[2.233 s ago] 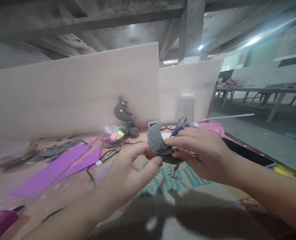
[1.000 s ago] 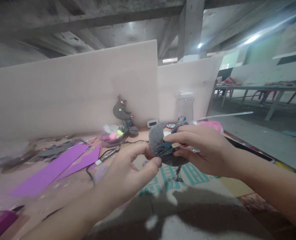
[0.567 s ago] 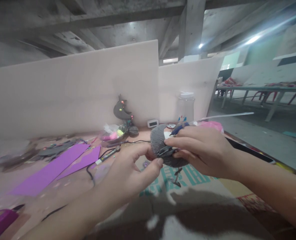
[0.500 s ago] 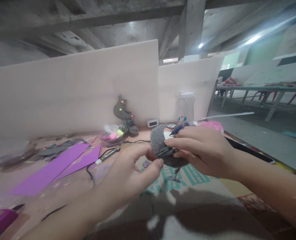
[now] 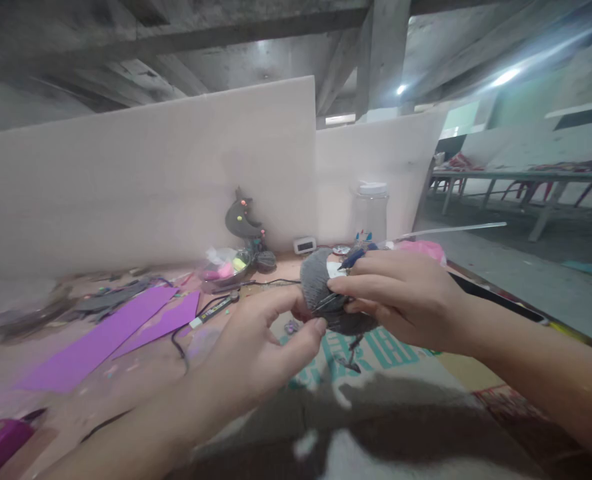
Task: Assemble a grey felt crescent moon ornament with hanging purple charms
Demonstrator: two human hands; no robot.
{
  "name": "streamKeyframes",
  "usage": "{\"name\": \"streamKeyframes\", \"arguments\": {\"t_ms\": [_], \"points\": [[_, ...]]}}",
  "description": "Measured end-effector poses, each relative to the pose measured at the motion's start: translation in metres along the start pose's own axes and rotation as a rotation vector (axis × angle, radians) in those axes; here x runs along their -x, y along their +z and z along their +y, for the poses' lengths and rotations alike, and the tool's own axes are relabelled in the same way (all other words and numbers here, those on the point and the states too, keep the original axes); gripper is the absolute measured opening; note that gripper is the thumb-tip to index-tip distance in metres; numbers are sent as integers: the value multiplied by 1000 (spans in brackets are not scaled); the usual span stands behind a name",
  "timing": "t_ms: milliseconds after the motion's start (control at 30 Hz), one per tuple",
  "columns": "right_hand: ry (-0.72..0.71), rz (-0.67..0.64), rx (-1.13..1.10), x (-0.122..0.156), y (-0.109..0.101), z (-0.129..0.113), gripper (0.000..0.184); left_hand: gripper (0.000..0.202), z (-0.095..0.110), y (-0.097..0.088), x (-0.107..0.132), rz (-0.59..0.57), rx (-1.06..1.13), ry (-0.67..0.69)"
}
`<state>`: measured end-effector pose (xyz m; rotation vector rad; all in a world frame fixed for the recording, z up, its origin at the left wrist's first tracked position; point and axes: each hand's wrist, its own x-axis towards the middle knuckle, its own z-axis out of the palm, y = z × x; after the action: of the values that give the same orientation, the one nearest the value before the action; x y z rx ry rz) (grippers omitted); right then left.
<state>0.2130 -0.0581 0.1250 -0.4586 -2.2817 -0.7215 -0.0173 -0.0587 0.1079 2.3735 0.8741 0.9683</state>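
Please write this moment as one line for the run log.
left hand: pinches grey piece | right hand: grips it too | behind: purple strips, clear jar

A grey felt piece (image 5: 317, 283), purple foam strips (image 5: 101, 339), a teal-printed cardboard sheet (image 5: 391, 350), a pink bag (image 5: 421, 252).

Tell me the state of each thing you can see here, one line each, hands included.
left hand, pinching the left edge of the grey felt piece between thumb and forefinger.
right hand, closed on the grey felt piece from the right.
grey felt piece, held up in the air, curved.
plastic jar, upright, white lid on.
purple sheets, lying flat.
moon-shaped ornament, standing against the board.
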Motion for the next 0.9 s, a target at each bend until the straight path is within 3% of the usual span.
{"name": "streamKeyframes", "arguments": {"t_ms": [133, 333, 633, 900], "points": [[6, -2, -28, 0, 1, 1, 13, 14, -1, 0, -1, 6, 11, -6], [125, -5, -154, 4, 3, 4, 16, 17, 3, -2, -2, 37, 56, -85], [35, -15, -3, 5, 0, 4, 17, 17, 3, -1, -4, 39, 34, -87], [-8, -24, 68, 3, 0, 3, 14, 16, 1, 0, -4, 43, -37, -7]]}}
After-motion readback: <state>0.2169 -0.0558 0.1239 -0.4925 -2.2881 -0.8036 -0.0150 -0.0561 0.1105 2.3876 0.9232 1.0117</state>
